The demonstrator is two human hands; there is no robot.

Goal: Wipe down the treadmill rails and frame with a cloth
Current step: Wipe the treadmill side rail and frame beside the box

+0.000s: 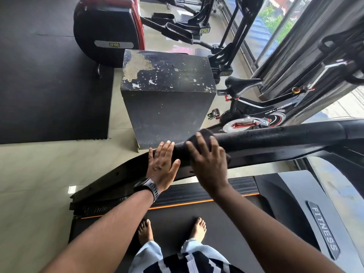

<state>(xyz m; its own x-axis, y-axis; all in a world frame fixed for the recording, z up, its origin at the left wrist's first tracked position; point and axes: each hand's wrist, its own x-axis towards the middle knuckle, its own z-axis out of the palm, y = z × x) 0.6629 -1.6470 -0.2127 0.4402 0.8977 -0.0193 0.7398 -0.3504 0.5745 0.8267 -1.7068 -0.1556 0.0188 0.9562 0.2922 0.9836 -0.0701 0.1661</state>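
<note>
- Because the job is to rub the rail clean, the dark cloth (203, 134) lies draped over the near end of the padded handrail (275, 137), just right of the frame's centre. From there it can be slid along the tube.
- The right hand (208, 164) lies on top of the cloth with its fingers spread, pressing it onto the rail rather than bunching it. The spread likely keeps a broad patch of fabric in contact. This hand is slightly blurred, so I cannot tell how far the fingertips curve round the tube.
- The left hand (162, 162) rests flat, fingers straight and close together, on the black frame (118, 174) just beside the rail's end. It is near the right hand but apart from it, holds nothing, and seems placed as a brace for balance. A watch (146, 187) sits on its wrist.
- The person stands barefoot on the treadmill belt (173, 219), low in the frame, turned toward the side rail so both arms reach it.
- Most of the handrail runs off toward the right edge, not covered by the cloth. I judge that this stretch and the lower frame are the work left.
- Beyond the rail, a scuffed black box (167, 95) stands on the floor at centre, with a spin bike (254, 113) at right and an elliptical trainer (110, 30) at upper left.
</note>
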